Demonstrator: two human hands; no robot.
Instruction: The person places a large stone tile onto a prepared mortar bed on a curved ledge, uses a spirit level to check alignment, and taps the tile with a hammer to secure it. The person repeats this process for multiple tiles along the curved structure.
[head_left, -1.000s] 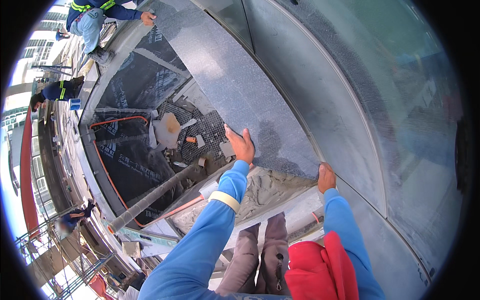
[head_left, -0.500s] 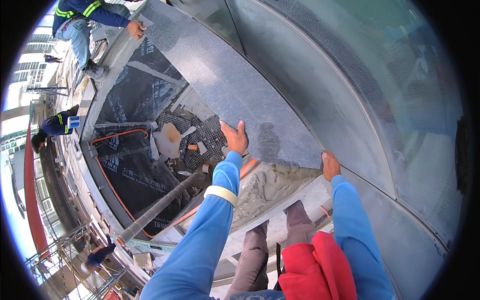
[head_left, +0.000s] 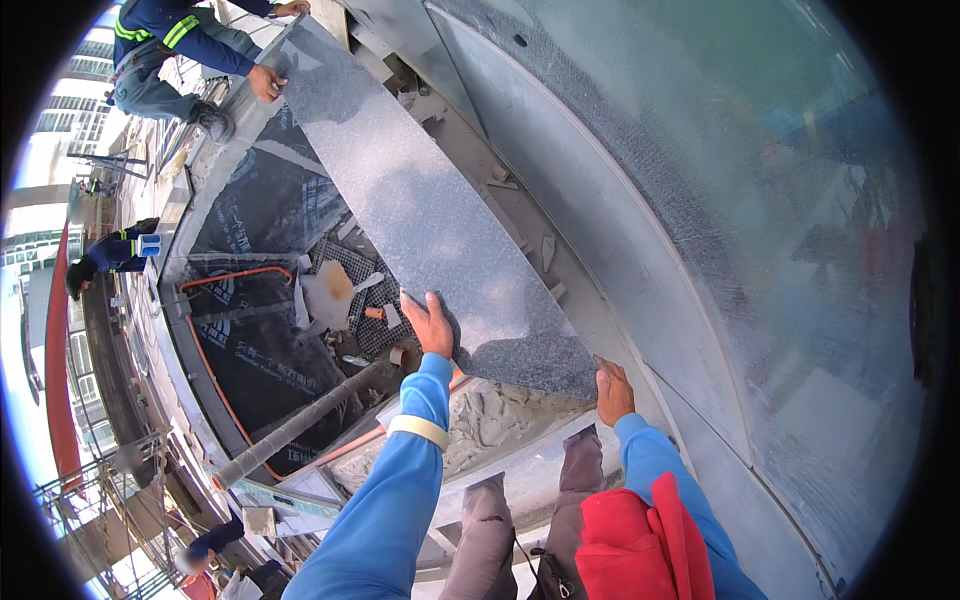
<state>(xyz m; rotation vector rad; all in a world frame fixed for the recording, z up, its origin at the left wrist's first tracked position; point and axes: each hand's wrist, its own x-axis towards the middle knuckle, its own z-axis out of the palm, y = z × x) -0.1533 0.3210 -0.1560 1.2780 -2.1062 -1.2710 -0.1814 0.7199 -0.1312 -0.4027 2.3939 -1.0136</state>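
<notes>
A long grey stone slab point(head_left: 430, 200) spans the view from the far left down to my hands. My left hand point(head_left: 430, 325) grips its left edge near the close end, thumb and fingers around the rim. Around the close right corner my right hand point(head_left: 613, 390) is closed. At the far end a co-worker's hand point(head_left: 266, 83) holds the slab's left edge, and the other hand point(head_left: 292, 8) is at its top end. Below the close end lies a bed of wet grey mortar point(head_left: 500, 425). The undersides of my fingers are hidden by the slab.
A curved glass wall point(head_left: 740, 230) with a metal base runs along the right. Left of the slab is a recess lined with black membrane point(head_left: 265, 370), holding an orange hose point(head_left: 205, 350), a long pipe point(head_left: 300, 425) and debris. Scaffolding point(head_left: 110, 510) stands lower left.
The slab's close end and both my hands have shifted left and toward me. A gap has opened between slab and glass wall, exposing a strip of rubble. The co-worker's second hand has come into view.
</notes>
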